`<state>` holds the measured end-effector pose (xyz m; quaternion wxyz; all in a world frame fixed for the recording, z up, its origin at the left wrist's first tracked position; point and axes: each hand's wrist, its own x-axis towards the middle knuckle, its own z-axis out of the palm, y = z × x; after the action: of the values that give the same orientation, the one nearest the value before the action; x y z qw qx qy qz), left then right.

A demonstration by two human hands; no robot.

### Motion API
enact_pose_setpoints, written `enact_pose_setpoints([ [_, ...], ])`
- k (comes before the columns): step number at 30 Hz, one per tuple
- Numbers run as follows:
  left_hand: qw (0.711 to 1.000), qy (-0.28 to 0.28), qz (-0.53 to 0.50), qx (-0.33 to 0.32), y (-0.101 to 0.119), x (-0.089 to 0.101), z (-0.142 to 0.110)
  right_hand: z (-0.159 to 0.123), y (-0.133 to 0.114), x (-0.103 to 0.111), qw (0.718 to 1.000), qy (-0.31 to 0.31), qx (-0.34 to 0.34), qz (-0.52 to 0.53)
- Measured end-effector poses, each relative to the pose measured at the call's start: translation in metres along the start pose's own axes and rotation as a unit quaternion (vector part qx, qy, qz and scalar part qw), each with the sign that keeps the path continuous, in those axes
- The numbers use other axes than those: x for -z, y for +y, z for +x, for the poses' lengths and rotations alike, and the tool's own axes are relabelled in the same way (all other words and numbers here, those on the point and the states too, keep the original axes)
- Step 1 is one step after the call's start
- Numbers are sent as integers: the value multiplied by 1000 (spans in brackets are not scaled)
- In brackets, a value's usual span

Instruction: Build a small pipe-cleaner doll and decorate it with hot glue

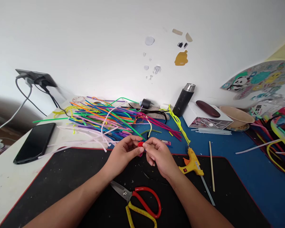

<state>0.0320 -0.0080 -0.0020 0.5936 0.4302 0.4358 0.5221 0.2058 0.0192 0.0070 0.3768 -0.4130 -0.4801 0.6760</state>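
Observation:
Between my two hands is a small red fuzzy piece [140,144], apparently bent pipe cleaner, with a bit of magenta below it. My left hand [123,153] pinches it from the left with thumb and fingers. From the other side, the thumb and forefinger of my right hand [160,155] close on it too; the fingers hide much of its shape. Scissors [133,196] with one red and one yellow handle lie below my hands on the black mat [85,186]. A yellow glue gun [192,163] with a glue stick in it rests right of my right hand.
Many coloured pipe cleaners [104,118] are heaped behind my hands. A black phone [34,142] lies at left. On the right are a wooden stick [212,166], a black flask [184,100], a white box [205,117], a beige bowl [237,115] and more pipe cleaners [275,142].

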Motion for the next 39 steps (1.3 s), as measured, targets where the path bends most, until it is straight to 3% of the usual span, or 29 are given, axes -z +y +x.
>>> enact_pose_setpoints([
  [8,996,24,70,-40,3,1,-4,-1,1,0,1000,-9,3,-14],
  [19,1000,26,-10,-1,5,2,-1,-2,-2,2,1000,-16,-7,-9],
  [28,1000,1,4,1,5,3,-2,-2,0,3,999,-24,-9,-44],
  [39,989,-6,125,-78,4,5,-8,-5,-5,0,999,-24,-6,-48],
])
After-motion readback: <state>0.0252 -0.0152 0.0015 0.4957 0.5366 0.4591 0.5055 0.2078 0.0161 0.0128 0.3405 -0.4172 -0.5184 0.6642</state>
